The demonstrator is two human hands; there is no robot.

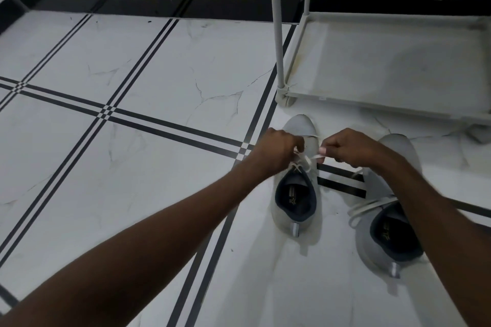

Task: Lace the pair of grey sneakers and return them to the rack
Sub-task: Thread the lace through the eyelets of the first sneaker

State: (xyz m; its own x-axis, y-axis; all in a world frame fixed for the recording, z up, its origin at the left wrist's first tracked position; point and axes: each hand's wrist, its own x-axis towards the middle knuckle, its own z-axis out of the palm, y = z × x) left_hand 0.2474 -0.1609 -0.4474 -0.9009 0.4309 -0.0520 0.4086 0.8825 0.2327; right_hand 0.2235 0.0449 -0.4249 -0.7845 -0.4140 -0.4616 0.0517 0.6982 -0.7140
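Two grey sneakers stand on the tiled floor, toes pointing away from me. Over the left sneaker [296, 204] my left hand [279, 150] pinches one end of its white lace [308, 159], and my right hand [350, 147] pinches the other end; the lace is pulled taut across the tongue. The right sneaker [382, 223] lies partly under my right forearm, its white lace hanging loose over the side. The grey rack [345, 98] stands just beyond the shoes, its bottom shelf bare.
A rack post [277, 34] rises straight ahead of the left sneaker's toe. White marble-look floor tiles with dark double stripes [106, 111] spread to the left. A black skirting [159, 5] runs along the white wall at the back.
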